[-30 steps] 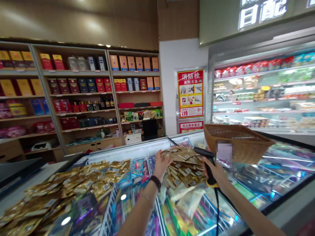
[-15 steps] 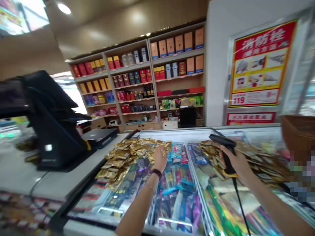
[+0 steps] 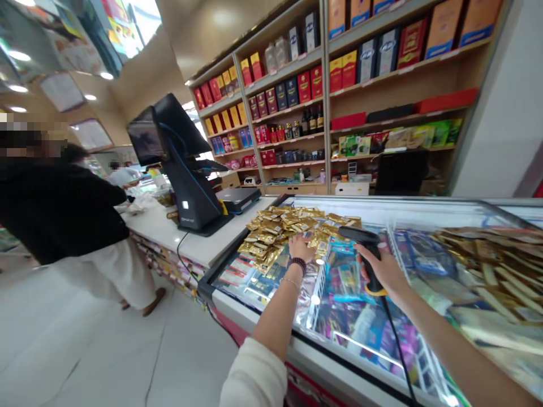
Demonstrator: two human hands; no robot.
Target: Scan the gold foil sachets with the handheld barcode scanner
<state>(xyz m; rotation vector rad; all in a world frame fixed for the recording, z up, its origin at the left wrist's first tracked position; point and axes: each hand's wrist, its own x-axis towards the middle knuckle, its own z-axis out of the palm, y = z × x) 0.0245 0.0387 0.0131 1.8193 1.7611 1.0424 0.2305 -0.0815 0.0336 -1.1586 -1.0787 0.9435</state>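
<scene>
Spreading across the left end of the freezer (image 3: 240,308), loose gold packets (image 3: 271,232) are overlapping near its edge, where a sweep could be tipping some off. Over that end the left hand (image 3: 300,247) is reaching, fingers loosely spread, hold unclear. Over the freezer's middle, the right hand (image 3: 384,271) is gripping a scanner (image 3: 360,234) whose cord (image 3: 396,333) could be snagging.

Whole place bright, light from above. Round white ceiling lights (image 3: 19,55) glow at top left. Clear flat glass freezer top (image 3: 365,350) has shiny white spots and long white streak. Crinkled gold foil packets (image 3: 271,229) sparkle. Person in black top and pale trousers (image 3: 63,209) looks smeary, head hidden by blocky squares. Tall wooden shelves (image 3: 326,107) lean, stretched toward right. Small writing too fuzzy.
</scene>
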